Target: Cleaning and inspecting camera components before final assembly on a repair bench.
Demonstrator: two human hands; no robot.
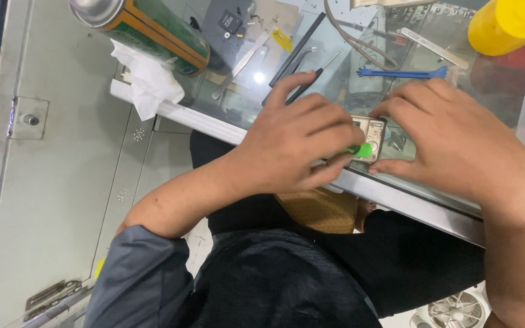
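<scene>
The small silver compact camera (370,135) lies on the glass worktop (238,103) close to its near metal edge, caught between the two hands. It looks like a light, rigid thing in a smooth metal shell, likely slippery on glass, and fragile at its buttons, screen and seams; the safest hold is judged to be on the short ends and edges of the body, not on the face. That is roughly how it is held.

The right hand (457,136) comes in from the right with the wrist raised and the fingers arched down. Its fingertips press on the far upper edge of the camera, and its thumb pins the near lower corner, so this hand is clamped on the camera and steadies it.

The left hand (296,143) reaches across from the left, forearm bent at the elbow, knuckles up. Its fingers are curled shut around a green-handled tool (363,150), probably a small screwdriver, though only the green end shows beyond the fingers. The index finger is stretched forward and lifted. The tool's end sits at the camera's left side; whether the tip is touching cannot be told.

Farther back on the glass lie a blue plastic pry tool (402,73), tweezers (241,64), a crumpled white tissue (147,79), a green and orange spray can (147,27) and a yellow bottle (508,24).
</scene>
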